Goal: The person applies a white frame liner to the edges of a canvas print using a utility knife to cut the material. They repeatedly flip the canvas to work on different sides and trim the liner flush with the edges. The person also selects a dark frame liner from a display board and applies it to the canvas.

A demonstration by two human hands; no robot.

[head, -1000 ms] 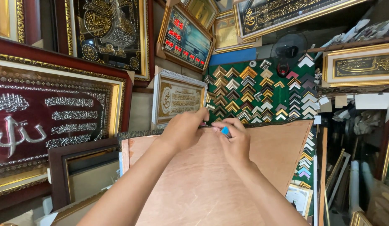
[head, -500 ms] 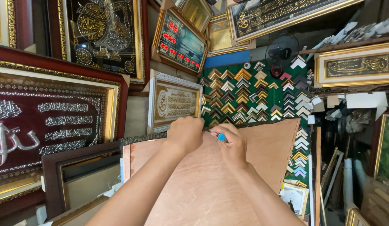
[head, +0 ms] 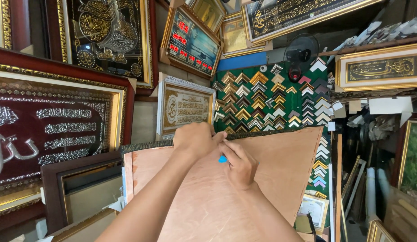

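The left hand is clenched over the top edge of a frame, which stands upright with its plywood backing board facing the person. Just beside it, the right hand presses against the board, fingers pinched around a small blue tool (only its tip shows). The board is pale reddish-brown, smooth, with a dark ornate moulding along its top. Behind the frame hangs a green display of corner samples.

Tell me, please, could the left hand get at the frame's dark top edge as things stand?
Probably yes: the left hand already rests at the dark top edge above the brown backing board, with nothing between them.
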